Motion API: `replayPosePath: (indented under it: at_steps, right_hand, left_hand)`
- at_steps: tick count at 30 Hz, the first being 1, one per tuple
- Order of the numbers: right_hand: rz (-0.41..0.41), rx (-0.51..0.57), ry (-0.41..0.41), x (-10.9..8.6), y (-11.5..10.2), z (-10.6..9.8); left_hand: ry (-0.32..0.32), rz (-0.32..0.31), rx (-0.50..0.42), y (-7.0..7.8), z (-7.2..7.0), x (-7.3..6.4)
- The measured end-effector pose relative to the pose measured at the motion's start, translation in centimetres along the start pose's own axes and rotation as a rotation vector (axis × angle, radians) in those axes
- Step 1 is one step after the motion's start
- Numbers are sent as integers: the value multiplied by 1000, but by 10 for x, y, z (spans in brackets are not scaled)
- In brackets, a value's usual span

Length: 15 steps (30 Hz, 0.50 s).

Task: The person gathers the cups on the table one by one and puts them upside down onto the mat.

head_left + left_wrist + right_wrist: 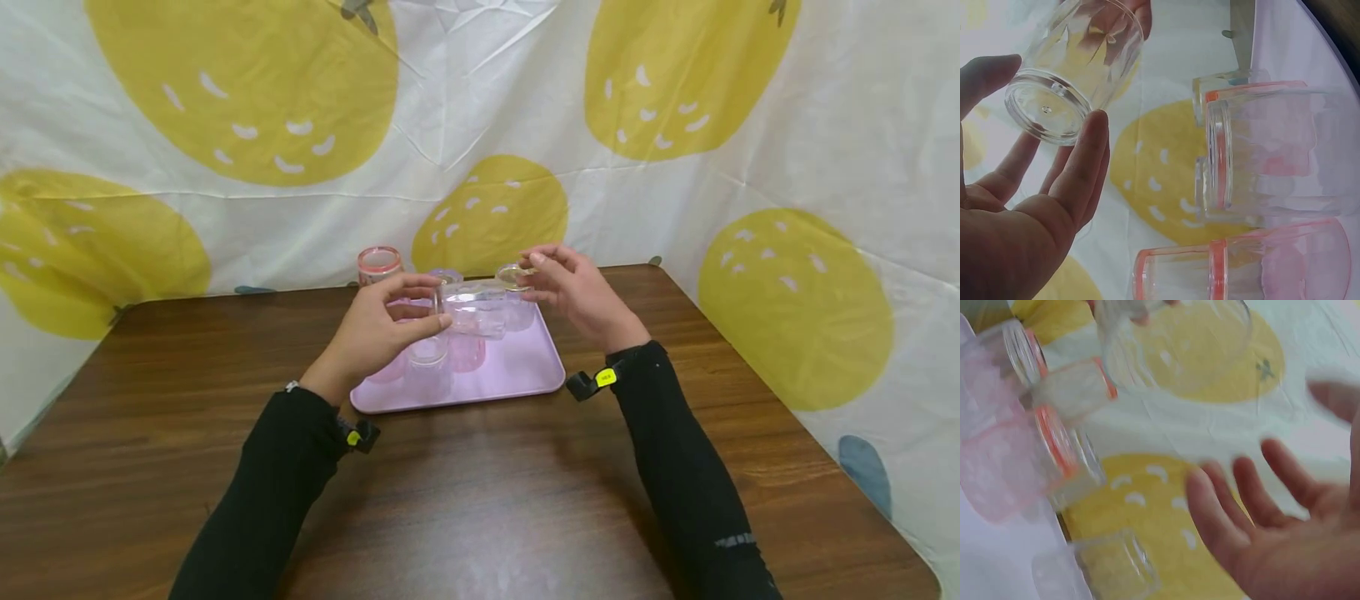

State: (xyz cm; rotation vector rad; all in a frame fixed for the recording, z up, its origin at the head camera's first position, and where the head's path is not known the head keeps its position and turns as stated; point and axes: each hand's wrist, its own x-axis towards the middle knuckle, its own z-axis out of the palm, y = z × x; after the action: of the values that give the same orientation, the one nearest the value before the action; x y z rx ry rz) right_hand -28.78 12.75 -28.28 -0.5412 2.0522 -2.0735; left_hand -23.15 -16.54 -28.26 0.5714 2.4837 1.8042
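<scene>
Above the tray, my left hand pinches a clear drinking glass near its thick base, between thumb and fingers. The glass lies nearly sideways, its mouth facing right. In the left wrist view the round base of the clear glass sits between the thumb and fingertips. My right hand is just to the right of the mouth. Its fingers are spread and loosely bent, with nothing between them. The right wrist view has that hand slightly blurred and apart from the glass.
A lilac tray stands on the brown wooden table. On it are several upside-down glasses, among them a pink glass and a clear glass. A red-rimmed glass stands higher at the back left. Lemon-print cloth hangs behind.
</scene>
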Motion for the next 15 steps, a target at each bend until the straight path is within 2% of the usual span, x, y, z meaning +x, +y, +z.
replayPosePath:
  at_steps: [4, 7, 12, 15]
  right_hand:
    - [104, -9, 252, 6, 12, -20]
    - [221, -32, 358, 10, 28, -34]
    - [399, -102, 398, 15, 54, -43]
    - [480, -182, 365, 17, 65, -42]
  left_hand:
    - [-5, -9, 14, 0, 1, -1]
    - [-14, -18, 20, 1, 2, -2]
    - [-13, -23, 25, 2, 4, -3]
    - [-10, -20, 31, 2, 4, -3]
